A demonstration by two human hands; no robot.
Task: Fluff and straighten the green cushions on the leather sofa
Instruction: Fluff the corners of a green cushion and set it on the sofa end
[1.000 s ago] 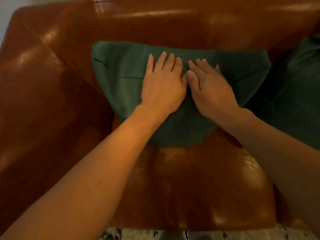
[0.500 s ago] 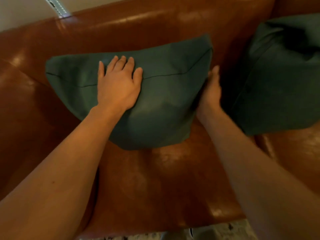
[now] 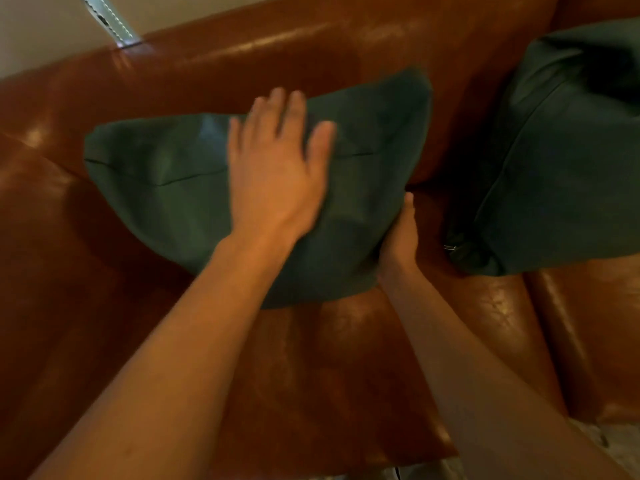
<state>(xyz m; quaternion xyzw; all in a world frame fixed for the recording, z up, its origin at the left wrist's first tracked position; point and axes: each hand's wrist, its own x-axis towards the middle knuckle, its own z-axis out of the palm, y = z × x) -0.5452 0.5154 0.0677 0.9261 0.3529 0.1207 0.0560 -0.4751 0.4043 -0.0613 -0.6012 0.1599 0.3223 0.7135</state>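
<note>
- The nearer green cushion (image 3: 173, 188) stands on the seat of the brown leather sofa (image 3: 311, 375), leaning against the backrest, left of centre in the scene.
- The left hand (image 3: 277, 178) lies flat on the front face of this cushion, palm down, fingers spread wide and pointing toward the far backrest; it grips nothing, only presses. The hand is blurred.
- The right hand (image 3: 401, 233) is pressed against the cushion's right edge, low down near the seat, thumb pointing up along the side. Its fingers are hidden behind the fabric, so I cannot tell whether it clasps the edge or only pushes on it.
- A seam line runs across the cushion's face from its left corner toward the right.
- A second green cushion (image 3: 561, 161) leans on the backrest at the far right, apart from the first, with a gap of leather between them. A small metal zip pull (image 3: 451, 248) shows at its lower left corner.
- Both bare forearms reach in from the near edge over the seat.
- A pale wall (image 3: 41, 32) shows beyond the backrest at the far left.
</note>
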